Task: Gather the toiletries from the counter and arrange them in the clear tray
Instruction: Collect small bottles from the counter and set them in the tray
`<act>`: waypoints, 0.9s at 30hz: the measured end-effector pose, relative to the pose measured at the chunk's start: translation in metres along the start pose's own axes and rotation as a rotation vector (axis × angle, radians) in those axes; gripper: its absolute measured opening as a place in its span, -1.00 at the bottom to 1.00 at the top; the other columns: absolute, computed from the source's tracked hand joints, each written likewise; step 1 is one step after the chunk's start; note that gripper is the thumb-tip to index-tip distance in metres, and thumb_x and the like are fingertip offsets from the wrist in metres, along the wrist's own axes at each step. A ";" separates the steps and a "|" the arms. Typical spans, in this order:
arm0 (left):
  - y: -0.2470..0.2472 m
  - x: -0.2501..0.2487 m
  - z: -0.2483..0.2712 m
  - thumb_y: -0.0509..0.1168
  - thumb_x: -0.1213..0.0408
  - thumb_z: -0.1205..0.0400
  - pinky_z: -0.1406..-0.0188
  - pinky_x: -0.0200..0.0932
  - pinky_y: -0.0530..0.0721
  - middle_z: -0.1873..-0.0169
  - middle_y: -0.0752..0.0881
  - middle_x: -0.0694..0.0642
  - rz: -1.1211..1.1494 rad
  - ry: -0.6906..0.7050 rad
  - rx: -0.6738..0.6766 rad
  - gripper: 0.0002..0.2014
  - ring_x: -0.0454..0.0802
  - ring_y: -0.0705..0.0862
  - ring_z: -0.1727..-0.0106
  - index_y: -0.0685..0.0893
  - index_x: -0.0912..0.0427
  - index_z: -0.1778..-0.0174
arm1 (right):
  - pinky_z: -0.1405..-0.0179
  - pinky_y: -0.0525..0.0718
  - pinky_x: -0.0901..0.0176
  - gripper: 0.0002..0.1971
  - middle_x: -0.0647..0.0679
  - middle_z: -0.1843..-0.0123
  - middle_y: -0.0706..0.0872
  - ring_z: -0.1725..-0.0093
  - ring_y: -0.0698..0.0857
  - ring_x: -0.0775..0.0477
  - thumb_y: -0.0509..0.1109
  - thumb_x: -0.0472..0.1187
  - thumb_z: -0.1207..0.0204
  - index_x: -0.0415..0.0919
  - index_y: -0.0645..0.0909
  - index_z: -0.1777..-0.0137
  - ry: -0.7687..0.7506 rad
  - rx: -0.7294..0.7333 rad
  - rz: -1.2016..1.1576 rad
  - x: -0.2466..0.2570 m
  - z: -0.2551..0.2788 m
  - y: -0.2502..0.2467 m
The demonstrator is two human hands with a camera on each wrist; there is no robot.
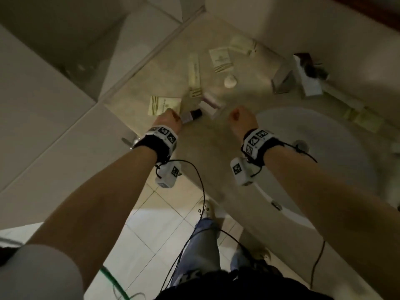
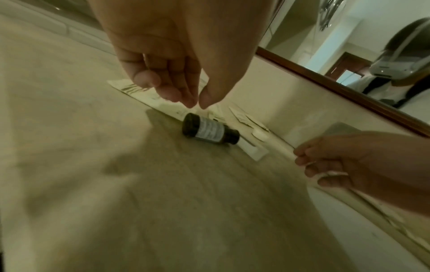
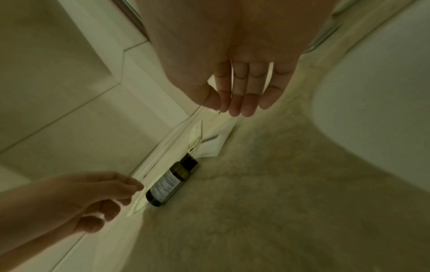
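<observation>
A small dark bottle (image 1: 192, 115) with a pale label lies on its side on the beige counter (image 1: 205, 148); it also shows in the left wrist view (image 2: 209, 131) and the right wrist view (image 3: 170, 182). My left hand (image 2: 197, 105) hovers just above the bottle's base end, fingertips drawn loosely together, holding nothing. My right hand (image 3: 239, 108) hangs over the counter to the bottle's right with straight fingers, also empty. A flat cream packet (image 1: 164, 105), a long cream box (image 1: 194, 72) and a pink-and-white box (image 1: 211, 103) lie around the bottle. I cannot make out the clear tray.
Further back lie a square cream packet (image 1: 220, 59) and a small round white item (image 1: 229, 81). The white sink basin (image 1: 313, 148) is on the right, with a metal fixture (image 1: 283, 81) behind it. A tiled wall (image 1: 54, 105) borders the counter on the left.
</observation>
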State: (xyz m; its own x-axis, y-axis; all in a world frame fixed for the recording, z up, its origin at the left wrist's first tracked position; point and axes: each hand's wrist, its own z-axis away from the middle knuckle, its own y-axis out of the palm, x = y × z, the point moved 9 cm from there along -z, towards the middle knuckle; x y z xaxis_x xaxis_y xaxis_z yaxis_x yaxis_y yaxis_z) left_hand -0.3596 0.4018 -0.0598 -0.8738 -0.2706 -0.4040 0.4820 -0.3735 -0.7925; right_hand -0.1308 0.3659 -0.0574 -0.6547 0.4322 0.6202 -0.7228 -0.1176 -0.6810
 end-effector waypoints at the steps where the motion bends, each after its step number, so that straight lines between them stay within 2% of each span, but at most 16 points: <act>1: -0.002 0.003 -0.009 0.19 0.13 -0.65 0.09 -0.08 0.55 -0.20 0.62 0.31 -0.008 0.003 0.004 -0.67 0.24 0.63 -0.16 0.54 0.27 -0.23 | 0.12 0.50 0.07 -0.83 -0.34 -0.09 0.68 -0.06 0.65 -0.31 0.17 -0.21 -0.61 -0.31 0.51 0.03 0.011 -0.010 0.022 0.005 -0.007 0.001; 3: 0.001 0.003 -0.022 0.26 0.09 -0.61 -0.17 0.02 0.56 -0.31 0.51 0.30 -0.099 0.050 0.018 -0.60 0.26 0.53 -0.29 0.52 0.24 -0.30 | 0.03 0.57 -0.03 -0.78 -0.39 -0.11 0.66 -0.09 0.64 -0.35 0.19 -0.25 -0.59 -0.42 0.54 -0.05 -0.004 -0.007 0.057 0.016 -0.018 0.008; 5: 0.008 -0.006 -0.029 0.25 0.04 -0.61 -0.30 0.09 0.49 -0.34 0.44 0.28 -0.254 0.148 0.011 -0.55 0.29 0.44 -0.35 0.50 0.18 -0.36 | -0.02 0.54 -0.04 -0.76 -0.36 -0.17 0.61 -0.13 0.60 -0.35 0.20 -0.25 -0.58 -0.40 0.54 -0.11 -0.032 0.015 0.115 0.022 -0.026 0.016; 9: 0.025 -0.029 -0.037 0.28 0.07 -0.59 -0.29 0.10 0.44 -0.28 0.49 0.28 -0.397 0.338 0.010 -0.57 0.29 0.42 -0.32 0.52 0.18 -0.34 | -0.30 0.43 -0.05 -0.68 -0.25 -0.34 0.46 -0.32 0.44 -0.28 0.19 -0.18 -0.59 -0.28 0.45 -0.29 -0.071 -0.022 0.331 0.027 -0.046 0.027; 12: 0.032 -0.039 -0.042 0.26 0.15 -0.60 -0.24 0.06 0.45 -0.24 0.53 0.24 -0.423 0.403 0.024 -0.64 0.25 0.42 -0.32 0.53 0.21 -0.28 | -0.37 0.34 -0.06 -0.57 -0.23 -0.38 0.45 -0.38 0.40 -0.28 0.28 -0.09 -0.55 -0.25 0.38 -0.35 -0.061 -0.084 0.411 0.031 -0.060 0.032; 16: 0.031 -0.043 -0.040 0.22 0.11 -0.60 -0.20 0.04 0.44 -0.21 0.56 0.22 -0.425 0.475 0.033 -0.62 0.23 0.43 -0.28 0.53 0.22 -0.28 | -0.42 0.30 -0.07 -0.46 -0.21 -0.41 0.44 -0.44 0.35 -0.27 0.38 -0.01 -0.48 -0.24 0.34 -0.38 0.025 -0.048 0.431 0.030 -0.072 0.039; 20: 0.028 -0.050 -0.034 0.23 0.12 -0.60 -0.20 0.00 0.41 -0.21 0.56 0.25 -0.376 0.506 0.077 -0.59 0.22 0.45 -0.26 0.53 0.25 -0.32 | -0.35 0.35 -0.06 -0.61 -0.21 -0.35 0.52 -0.39 0.41 -0.28 0.29 -0.04 -0.55 -0.25 0.43 -0.28 0.021 0.004 0.381 0.028 -0.070 0.037; 23: 0.036 -0.068 -0.021 0.25 0.12 -0.63 -0.22 0.00 0.46 -0.23 0.56 0.27 -0.280 0.489 0.175 -0.60 0.21 0.51 -0.26 0.53 0.29 -0.31 | -0.33 0.39 -0.04 -0.56 -0.22 -0.34 0.54 -0.36 0.47 -0.28 0.26 -0.02 -0.54 -0.28 0.43 -0.31 0.040 -0.016 0.284 0.015 -0.055 0.024; 24: 0.042 -0.077 -0.015 0.25 0.12 -0.63 -0.19 -0.02 0.49 -0.22 0.57 0.27 -0.265 0.485 0.206 -0.61 0.21 0.54 -0.25 0.54 0.29 -0.29 | -0.28 0.42 0.00 -0.57 -0.24 -0.30 0.57 -0.32 0.51 -0.28 0.27 -0.04 -0.53 -0.30 0.44 -0.29 0.029 -0.020 0.239 0.009 -0.048 0.017; 27: 0.063 -0.115 0.014 0.22 0.15 -0.64 -0.07 -0.06 0.50 -0.16 0.61 0.26 -0.290 0.513 0.271 -0.67 0.22 0.60 -0.17 0.56 0.29 -0.21 | 0.05 0.49 0.10 -0.76 -0.26 -0.10 0.62 -0.08 0.61 -0.27 0.30 -0.16 -0.54 -0.28 0.47 -0.12 0.032 0.035 0.037 -0.017 -0.013 -0.008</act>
State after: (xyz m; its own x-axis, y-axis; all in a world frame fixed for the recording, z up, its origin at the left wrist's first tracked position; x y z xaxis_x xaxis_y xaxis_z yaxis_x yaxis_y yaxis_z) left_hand -0.2279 0.3964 -0.0569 -0.8582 0.3081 -0.4106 0.1617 -0.5969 -0.7859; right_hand -0.1108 0.3714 -0.0675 -0.6743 0.4551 0.5815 -0.7057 -0.1653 -0.6890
